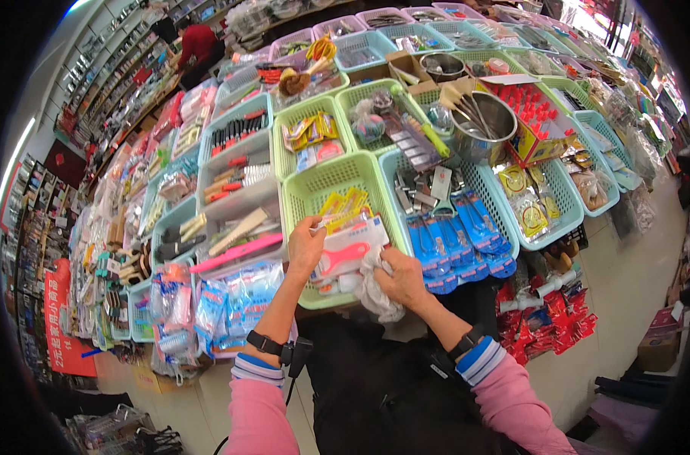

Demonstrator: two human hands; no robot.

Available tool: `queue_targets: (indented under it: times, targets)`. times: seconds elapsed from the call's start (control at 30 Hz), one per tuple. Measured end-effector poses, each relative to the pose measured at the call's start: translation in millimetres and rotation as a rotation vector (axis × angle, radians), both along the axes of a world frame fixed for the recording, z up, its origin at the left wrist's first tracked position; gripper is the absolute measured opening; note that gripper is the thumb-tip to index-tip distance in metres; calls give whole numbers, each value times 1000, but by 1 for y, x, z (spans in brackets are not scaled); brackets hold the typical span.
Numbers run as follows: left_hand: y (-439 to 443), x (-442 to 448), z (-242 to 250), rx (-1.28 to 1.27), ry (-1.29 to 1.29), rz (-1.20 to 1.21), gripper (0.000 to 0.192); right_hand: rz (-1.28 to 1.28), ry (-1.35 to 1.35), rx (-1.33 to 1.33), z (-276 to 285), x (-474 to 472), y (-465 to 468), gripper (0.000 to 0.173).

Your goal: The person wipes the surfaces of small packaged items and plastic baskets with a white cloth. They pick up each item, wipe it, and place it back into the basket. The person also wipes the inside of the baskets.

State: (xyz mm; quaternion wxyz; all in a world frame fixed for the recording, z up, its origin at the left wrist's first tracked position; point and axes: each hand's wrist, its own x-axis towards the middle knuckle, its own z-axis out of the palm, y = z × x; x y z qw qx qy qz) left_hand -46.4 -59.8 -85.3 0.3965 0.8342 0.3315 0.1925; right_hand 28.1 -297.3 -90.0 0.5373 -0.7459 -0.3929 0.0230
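A light green plastic basket [291, 196] lies before me with packaged goods in it. My left hand [306, 245] is at its left side, fingertips pinching the upper left edge of a clear-and-white package [345, 252] with a pink peeler-like tool inside. My right hand [403, 277] grips a crumpled whitish cloth [378, 291] at the package's lower right, over the basket's front rim. Behind the package lie yellow packets [345, 203]. Small white items [345, 282] show below it, partly hidden by the cloth.
To the right, a blue basket [386, 170] holds metal tools and blue packets [453, 233]. A steel pot [484, 128] with brushes stands behind it, beside a box of red-topped items [535, 114]. On the left are knives [237, 182] and a pink-handled tool [237, 253]. A person [198, 45] is far left.
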Motion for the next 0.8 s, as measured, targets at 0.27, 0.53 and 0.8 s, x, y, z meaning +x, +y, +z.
queue_targets:
  times: [0.27, 0.53, 0.8]
  targets:
    - [18, 17, -30, 508, 182, -232, 43, -26, 36, -2, 5, -3, 3, 18]
    - [16, 71, -37, 502, 546, -369, 56, -16, 40, 31, 0, -1, 2, 18]
    - [11, 59, -31, 453, 217, -303, 41, -19, 29, 20, -1, 0, 2, 18]
